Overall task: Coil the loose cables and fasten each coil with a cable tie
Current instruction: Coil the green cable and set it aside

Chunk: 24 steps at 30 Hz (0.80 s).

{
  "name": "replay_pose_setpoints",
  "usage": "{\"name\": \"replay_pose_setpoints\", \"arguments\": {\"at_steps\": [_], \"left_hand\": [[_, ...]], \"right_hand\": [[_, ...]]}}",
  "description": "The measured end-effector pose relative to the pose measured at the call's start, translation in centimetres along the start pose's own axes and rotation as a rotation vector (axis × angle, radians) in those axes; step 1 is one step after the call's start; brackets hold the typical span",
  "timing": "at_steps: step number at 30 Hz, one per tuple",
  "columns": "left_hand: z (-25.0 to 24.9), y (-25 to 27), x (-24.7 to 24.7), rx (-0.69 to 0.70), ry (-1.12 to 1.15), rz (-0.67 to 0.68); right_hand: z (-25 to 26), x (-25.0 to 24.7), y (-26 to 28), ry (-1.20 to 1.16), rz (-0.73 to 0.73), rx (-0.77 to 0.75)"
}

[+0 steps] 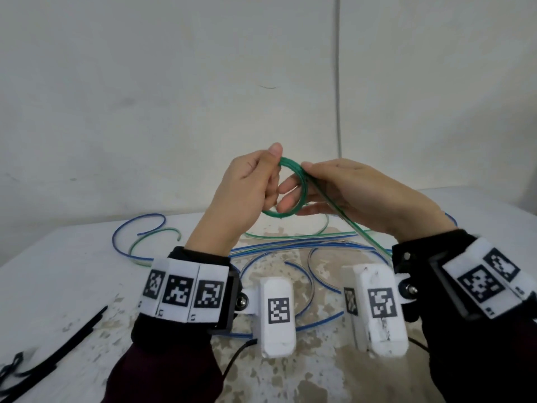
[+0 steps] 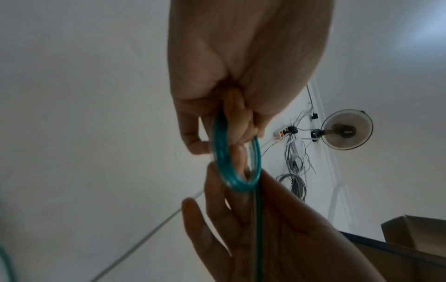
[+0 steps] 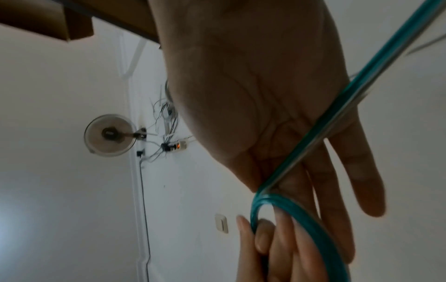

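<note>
A green cable is wound into a small coil (image 1: 304, 190) held in the air above the table. My left hand (image 1: 271, 167) pinches the coil's top between thumb and fingers; the left wrist view shows the coil (image 2: 219, 152) under those fingertips. My right hand (image 1: 295, 175) has fingers through the ring and its thumb pressed on the cable where the tail leaves. The uncoiled tail (image 1: 348, 222) slants down to the right, crossing the right palm (image 3: 350, 95). Black cable ties (image 1: 66, 344) lie on the table at the lower left.
Several loose blue cables (image 1: 290, 245) sprawl across the white, stained table (image 1: 58, 271) under my hands. A pale green cable (image 1: 139, 245) curls at the left. A bare wall stands close behind the table's far edge.
</note>
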<state>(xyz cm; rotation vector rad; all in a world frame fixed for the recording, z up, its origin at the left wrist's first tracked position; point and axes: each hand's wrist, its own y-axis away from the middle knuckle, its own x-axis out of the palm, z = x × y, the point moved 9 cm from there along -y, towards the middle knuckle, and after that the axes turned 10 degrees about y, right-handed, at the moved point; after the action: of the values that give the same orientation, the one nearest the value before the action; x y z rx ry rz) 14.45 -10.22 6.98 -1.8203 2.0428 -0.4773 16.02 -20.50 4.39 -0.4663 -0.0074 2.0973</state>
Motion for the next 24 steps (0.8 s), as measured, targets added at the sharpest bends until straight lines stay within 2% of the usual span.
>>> {"name": "replay_pose_setpoints", "arguments": {"at_steps": [3,7,10,14,17,20,24], "left_hand": [[0.1,-0.2,0.3,0.008,0.130,-0.017],[0.8,0.2,1.0,-0.122,0.220,0.135],[0.9,0.5,0.9,-0.156,0.260,0.194],[1.8,0.5,1.6,-0.240,0.238,0.259],[2.0,0.5,1.9,-0.198,0.203,0.285],[1.5,0.8,2.1,-0.158,0.261,0.311],[0.7,0.1,1.5,-0.046,0.134,0.165]], "right_hand": [[0.2,-0.3,0.3,-0.140,0.006,-0.036],[0.6,-0.2,0.0,-0.313,-0.024,-0.066],[0.8,-0.2,-0.3,-0.255,-0.062,-0.078],[0.5,-0.8,-0.5,-0.025,-0.130,-0.089],[0.7,-0.9,-0.3,0.107,-0.149,-0.098],[1.3,-0.9,-0.2,0.127,-0.159,-0.128],[1.1,-1.0,-0.5,0.040,-0.199,-0.139]]}}
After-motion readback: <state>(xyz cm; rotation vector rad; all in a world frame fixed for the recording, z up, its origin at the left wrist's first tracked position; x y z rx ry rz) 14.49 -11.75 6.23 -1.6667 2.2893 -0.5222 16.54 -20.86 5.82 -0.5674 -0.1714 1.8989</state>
